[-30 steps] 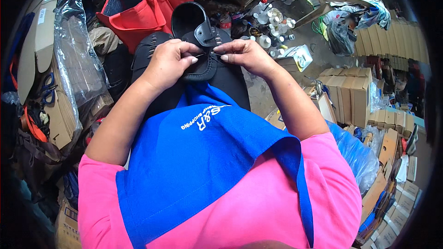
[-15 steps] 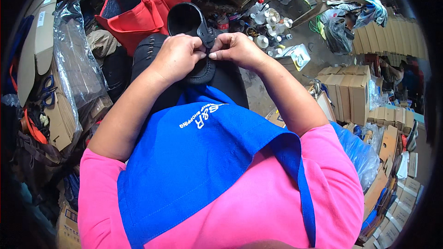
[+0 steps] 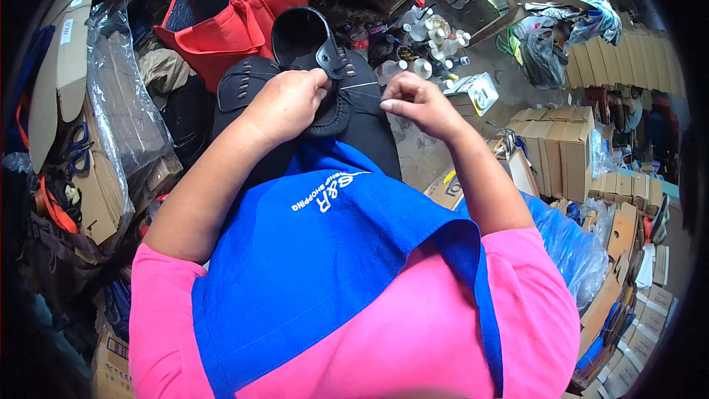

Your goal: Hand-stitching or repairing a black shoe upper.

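A black leather shoe (image 3: 327, 122) with a strap and heavy stitching rests on my lap, its opening toward the far side. My left hand (image 3: 288, 103) is closed on its strap edge, thumb and fingers pinching the leather. My right hand (image 3: 419, 106) is off to the right of the shoe, its thumb and forefinger pinched. A thin pale thread (image 3: 360, 85) runs from the shoe toward those fingertips; its end at the fingers is too fine to make out. Left of the shoe lies another black stitched shoe piece (image 3: 244, 87), on my dark-clothed leg.
Beyond my knees stands a red bag (image 3: 221, 41) with a dark lining. Several bottles (image 3: 436, 37) crowd the floor at the far right. Cardboard boxes (image 3: 554, 137) stack up on the right. Clear plastic wrap (image 3: 129, 96), cardboard and blue-handled scissors (image 3: 77, 149) are on the left.
My right hand has moved from the shoe outward to the right, and the thread now stretches between. My left hand stays on the shoe; the strap and shoe shifted slightly.
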`<move>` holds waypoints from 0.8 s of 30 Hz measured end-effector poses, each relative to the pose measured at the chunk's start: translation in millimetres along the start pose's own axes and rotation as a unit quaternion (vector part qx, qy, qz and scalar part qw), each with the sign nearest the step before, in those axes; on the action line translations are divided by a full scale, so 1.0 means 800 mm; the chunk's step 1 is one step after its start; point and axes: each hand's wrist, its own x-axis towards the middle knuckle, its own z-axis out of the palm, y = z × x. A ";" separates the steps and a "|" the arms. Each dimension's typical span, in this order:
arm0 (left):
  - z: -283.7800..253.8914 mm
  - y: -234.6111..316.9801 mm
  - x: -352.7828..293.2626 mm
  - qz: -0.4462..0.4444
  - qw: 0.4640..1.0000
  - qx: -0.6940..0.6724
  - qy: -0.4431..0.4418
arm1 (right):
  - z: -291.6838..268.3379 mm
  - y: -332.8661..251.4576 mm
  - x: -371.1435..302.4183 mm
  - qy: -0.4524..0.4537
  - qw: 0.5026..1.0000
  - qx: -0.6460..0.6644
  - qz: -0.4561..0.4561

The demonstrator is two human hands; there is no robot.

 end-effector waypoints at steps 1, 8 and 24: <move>-0.001 0.002 -0.001 0.019 1.000 0.020 -0.003 | -0.003 -0.008 -0.005 0.018 0.999 0.046 -0.010; 0.006 0.003 0.002 0.073 0.995 0.063 0.019 | -0.028 0.017 0.059 0.210 0.927 -0.292 -0.107; -0.048 -0.056 -0.076 0.088 0.962 0.255 0.046 | -0.015 -0.003 0.035 -0.030 0.874 -0.452 -0.176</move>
